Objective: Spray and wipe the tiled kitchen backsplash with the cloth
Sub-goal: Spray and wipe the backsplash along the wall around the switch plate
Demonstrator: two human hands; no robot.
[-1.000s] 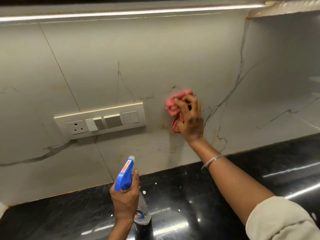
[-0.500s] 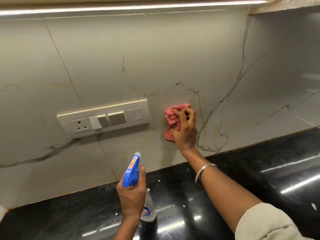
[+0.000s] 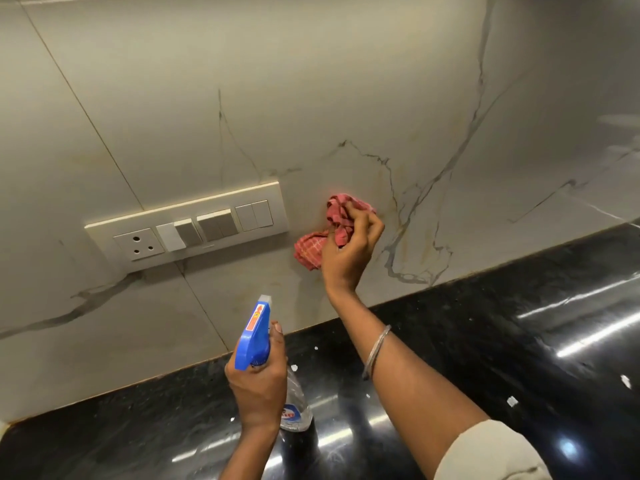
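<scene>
We see the right hand (image 3: 349,252) raised with the wrist bent back and the forearm coming in from 5 o'clock. Its fingers are curled tight round a bunched red-and-white checked cloth (image 3: 311,252), holding it against the cream tiled backsplash with grey veins (image 3: 311,98). The cloth sits at 3 o'clock of the cream switch-and-socket plate (image 3: 187,226), near it but not touching. It is crumpled into two lobes, with its long axis running roughly 1 to 7 o'clock, and the lower lobe spills out past the palm. The left hand (image 3: 258,386) comes up from 6 o'clock, fingers wrapped round the neck of a clear plastic spray bottle with a blue trigger head (image 3: 254,336), one fingertip beside the head. The nozzle points about 12 o'clock at the wall, and the clear body angles down toward 5 o'clock over the glossy black stone countertop (image 3: 485,341). We cannot tell if the base touches it. There is a thin silver bangle (image 3: 376,351) on the right forearm, and a cream sleeve (image 3: 491,452) at 5 o'clock.
</scene>
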